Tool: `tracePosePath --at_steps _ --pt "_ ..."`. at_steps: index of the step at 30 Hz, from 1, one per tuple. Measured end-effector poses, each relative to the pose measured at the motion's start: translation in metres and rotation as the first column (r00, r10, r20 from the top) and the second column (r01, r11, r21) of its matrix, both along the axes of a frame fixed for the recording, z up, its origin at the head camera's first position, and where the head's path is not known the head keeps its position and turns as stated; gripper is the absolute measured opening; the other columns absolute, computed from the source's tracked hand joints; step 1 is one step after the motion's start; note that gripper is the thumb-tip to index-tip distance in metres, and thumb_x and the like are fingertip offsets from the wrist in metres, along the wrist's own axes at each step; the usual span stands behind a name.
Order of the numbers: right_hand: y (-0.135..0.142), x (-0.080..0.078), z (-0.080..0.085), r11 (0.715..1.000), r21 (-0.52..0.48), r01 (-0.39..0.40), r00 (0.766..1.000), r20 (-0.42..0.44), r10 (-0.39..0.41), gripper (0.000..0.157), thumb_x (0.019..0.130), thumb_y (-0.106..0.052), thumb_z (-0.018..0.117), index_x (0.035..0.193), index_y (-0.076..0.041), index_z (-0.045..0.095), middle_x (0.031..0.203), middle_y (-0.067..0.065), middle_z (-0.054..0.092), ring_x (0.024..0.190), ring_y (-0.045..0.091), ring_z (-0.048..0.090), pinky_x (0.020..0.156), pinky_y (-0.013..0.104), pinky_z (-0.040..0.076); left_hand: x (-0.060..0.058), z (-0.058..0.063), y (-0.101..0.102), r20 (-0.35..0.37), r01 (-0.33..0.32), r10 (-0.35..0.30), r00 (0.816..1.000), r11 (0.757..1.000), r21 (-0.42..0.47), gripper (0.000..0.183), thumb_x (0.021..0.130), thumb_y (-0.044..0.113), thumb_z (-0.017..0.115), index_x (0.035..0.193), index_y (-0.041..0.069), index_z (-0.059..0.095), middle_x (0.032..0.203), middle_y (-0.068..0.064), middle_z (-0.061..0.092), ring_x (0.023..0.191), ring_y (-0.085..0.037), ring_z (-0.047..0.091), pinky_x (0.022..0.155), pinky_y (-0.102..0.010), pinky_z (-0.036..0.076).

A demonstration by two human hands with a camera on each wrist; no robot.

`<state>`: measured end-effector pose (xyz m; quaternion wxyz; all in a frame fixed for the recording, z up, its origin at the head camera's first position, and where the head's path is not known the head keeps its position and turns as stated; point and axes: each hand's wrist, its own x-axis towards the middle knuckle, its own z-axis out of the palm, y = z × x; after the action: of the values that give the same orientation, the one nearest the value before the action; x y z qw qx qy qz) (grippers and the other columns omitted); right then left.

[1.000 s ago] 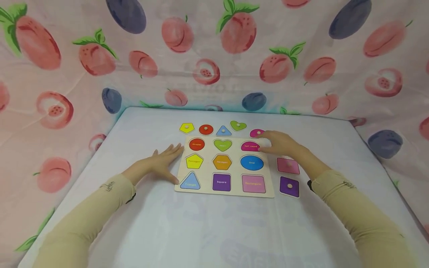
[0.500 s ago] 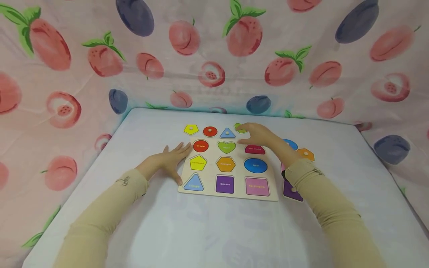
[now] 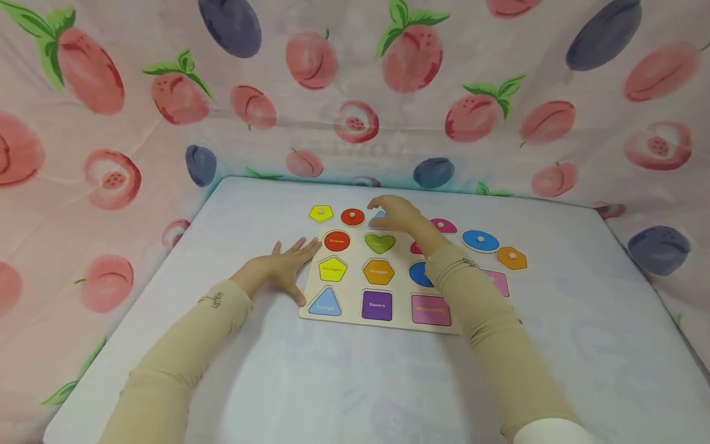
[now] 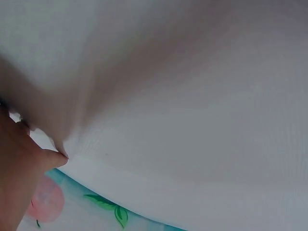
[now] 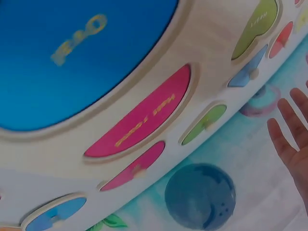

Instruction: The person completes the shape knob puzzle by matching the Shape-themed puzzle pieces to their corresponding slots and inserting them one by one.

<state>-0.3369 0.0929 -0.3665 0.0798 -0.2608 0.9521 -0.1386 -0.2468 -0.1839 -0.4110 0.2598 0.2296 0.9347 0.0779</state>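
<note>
A shape puzzle board (image 3: 352,295) lies on the table, its printed slots showing circle, heart, pentagon, hexagon, triangle and other shapes. My left hand (image 3: 284,269) rests at the board's left edge, fingers spread. My right hand (image 3: 400,216) hovers just behind the board, its relaxed fingers over the blue triangle piece (image 3: 379,216). The right wrist view shows those fingers (image 5: 288,126) apart from the pieces. There, the green heart piece (image 5: 204,126) lies knob up; in the head view my right hand hides it. In the left wrist view only part of my left hand (image 4: 21,166) shows.
Behind the board lie a yellow pentagon piece (image 3: 321,213), a red circle piece (image 3: 352,216) and a magenta half-round piece (image 3: 444,226). To the right are a blue oval (image 3: 480,241), an orange hexagon (image 3: 511,258) and a pink rectangle (image 3: 499,283). Peach-printed cloth (image 3: 310,135) surrounds the table.
My right hand has moved left, from the half-round piece past the green heart to the blue triangle. My left hand stays at the board's edge. My right sleeve now hides the purple square piece.
</note>
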Motion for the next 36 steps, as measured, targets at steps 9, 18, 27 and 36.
tracePosePath --at_steps 9,18,27,36 --pt "-0.018 -0.018 -0.005 1.0 0.01 0.013 1.0 0.006 -0.013 0.037 0.091 -0.021 0.063 0.125 -0.006 0.058 0.129 0.012 0.058 0.121 0.028 0.051 0.107 0.041 0.038 -0.004 0.003 0.004 0.019 -0.004 0.005 1.0 0.999 -0.032 0.136 0.059 0.056 0.082 0.152 0.019 -0.01 0.16 -0.001 -0.014 0.146 -0.029 -0.017 0.107 -0.068 -0.014" --pt "-0.023 -0.03 -0.014 0.999 -0.035 0.028 0.999 0.038 -0.027 0.03 0.091 -0.015 0.062 0.119 -0.004 0.061 0.126 0.015 0.059 0.118 0.03 0.052 0.106 0.042 0.039 -0.007 0.005 0.003 0.024 -0.004 0.005 1.0 0.999 -0.052 0.135 0.06 0.056 0.081 0.151 0.021 -0.011 0.159 -0.001 -0.016 0.146 -0.028 -0.018 0.106 -0.069 -0.014" --pt "-0.032 -0.036 -0.025 0.998 -0.048 0.035 0.998 0.062 -0.032 0.028 0.092 -0.014 0.06 0.119 -0.004 0.06 0.128 0.016 0.057 0.12 0.03 0.051 0.107 0.042 0.039 0.0 0.002 0.002 0.026 -0.033 0.034 0.999 0.998 -0.055 0.137 0.056 0.056 0.083 0.152 0.022 -0.009 0.16 0.0 -0.014 0.146 -0.028 -0.016 0.105 -0.07 -0.012" --pt "-0.044 -0.035 -0.032 0.998 -0.055 0.042 0.999 0.034 -0.041 0.024 0.093 -0.012 0.06 0.115 -0.004 0.062 0.121 0.015 0.061 0.112 0.029 0.055 0.101 0.039 0.044 -0.001 -0.001 0.002 0.031 -0.045 0.047 0.998 0.997 -0.056 0.137 0.056 0.057 0.083 0.152 0.023 -0.009 0.16 0.0 -0.013 0.146 -0.028 -0.016 0.105 -0.07 -0.013"
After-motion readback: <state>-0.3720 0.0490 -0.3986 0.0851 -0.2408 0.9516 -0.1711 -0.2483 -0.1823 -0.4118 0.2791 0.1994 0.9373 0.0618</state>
